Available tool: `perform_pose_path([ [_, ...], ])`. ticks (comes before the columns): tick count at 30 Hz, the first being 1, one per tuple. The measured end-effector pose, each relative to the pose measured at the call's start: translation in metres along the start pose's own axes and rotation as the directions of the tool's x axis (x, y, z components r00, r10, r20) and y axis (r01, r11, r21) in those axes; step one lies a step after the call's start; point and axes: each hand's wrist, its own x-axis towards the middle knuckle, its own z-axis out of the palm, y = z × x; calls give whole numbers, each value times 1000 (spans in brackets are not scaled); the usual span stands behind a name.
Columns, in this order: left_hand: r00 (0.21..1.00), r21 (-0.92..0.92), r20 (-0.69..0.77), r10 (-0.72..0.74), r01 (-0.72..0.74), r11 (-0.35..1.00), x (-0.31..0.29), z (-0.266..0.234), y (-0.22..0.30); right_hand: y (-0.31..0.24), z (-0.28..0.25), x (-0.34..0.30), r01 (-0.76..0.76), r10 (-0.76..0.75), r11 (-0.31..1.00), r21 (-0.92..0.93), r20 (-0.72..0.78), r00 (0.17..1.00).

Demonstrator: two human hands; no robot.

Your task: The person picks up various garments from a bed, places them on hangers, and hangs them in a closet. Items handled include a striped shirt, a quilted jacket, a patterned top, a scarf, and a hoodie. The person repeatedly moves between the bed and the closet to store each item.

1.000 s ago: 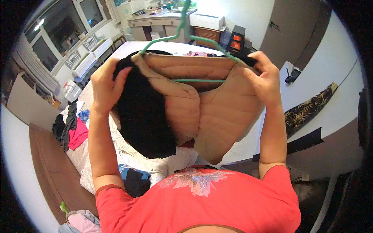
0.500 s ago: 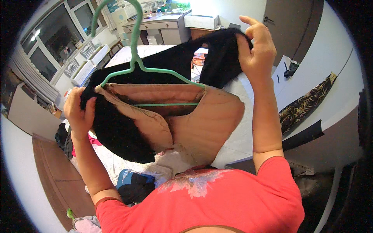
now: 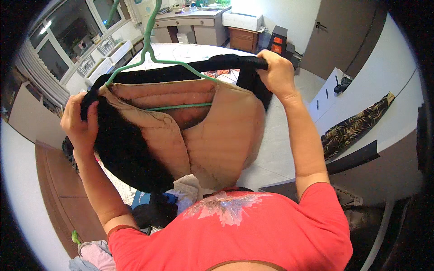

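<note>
A green hanger (image 3: 147, 43) carries a beige quilted garment (image 3: 217, 131), its neckline gaping around the hanger's lower bar. Around its left side and behind it stretches a black garment (image 3: 122, 144). My left hand (image 3: 80, 119) is closed on the black cloth beside the hanger's left shoulder, thumb toward me. My right hand (image 3: 278, 74) makes a fist around the black garment's upper right end, beyond the hanger's right shoulder. Between the hands the black cloth runs as a nearly level band. The top of the hanger's hook is cut off by the picture's upper edge.
Behind the garments lies a bed-like white surface (image 3: 181, 50). A desk (image 3: 190, 22) and a wooden cabinet (image 3: 244, 38) stand at the back. White cupboard fronts (image 3: 361, 104) line the right, with dark leaf-patterned cloth (image 3: 357, 128). Dark and blue clothes (image 3: 153, 210) lie below.
My right hand has come down and inward, its fingers now wrapped around the black cloth. The hanger and garments have shifted left and slightly up; my left hand has moved a little left.
</note>
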Motion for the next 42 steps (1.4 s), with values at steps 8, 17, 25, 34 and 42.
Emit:
perform_pose_path([
  [8, 993, 213, -37, -109, 115, 970, -5, 2, -4, 24, -6, -12, -56, 71, 997, 49, -409, 910],
  [17, 956, 289, -167, -243, 283, 915, -3, 9, 4, -32, -17, -80, 134, -46, 983, 126, -535, 844],
  [25, 972, 221, -215, -100, 148, 964, 2, 26, 11, -60, 42, -166, 196, -444, 873, 447, 560, 699],
  [34, 960, 201, -274, -63, 121, 972, 17, 22, -3, -55, -52, 7, 407, -361, 909, 94, -312, 879],
  [42, 973, -235, -8, -230, 222, 946, 31, 45, -8, -71, -32, 58, 306, -286, 924, 227, -118, 951],
])
